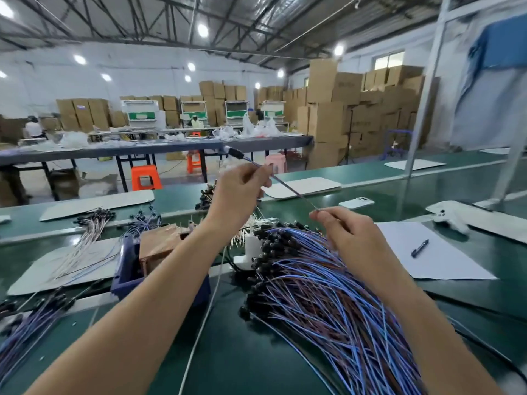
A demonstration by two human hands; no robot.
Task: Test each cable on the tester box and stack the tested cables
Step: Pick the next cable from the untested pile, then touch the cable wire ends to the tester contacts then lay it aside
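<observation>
I hold one thin blue-and-brown cable (288, 187) stretched in the air above the green bench. My left hand (238, 192) pinches it near its black connector end, which points up and left. My right hand (340, 226) pinches the cable's other end between thumb and fingertips. Below my right hand lies a large heap of similar cables (322, 295) with black plugs. The tester box (159, 246), wrapped in brown tape, sits in a blue holder under my left forearm. A smaller pile of cables (25, 320) lies at the far left.
A white sheet of paper with a black pen (419, 248) lies to the right. A white phone (356, 202) rests behind it. White cables (85, 240) and white trays lie at left. A white cord (205, 317) runs toward me across the bench.
</observation>
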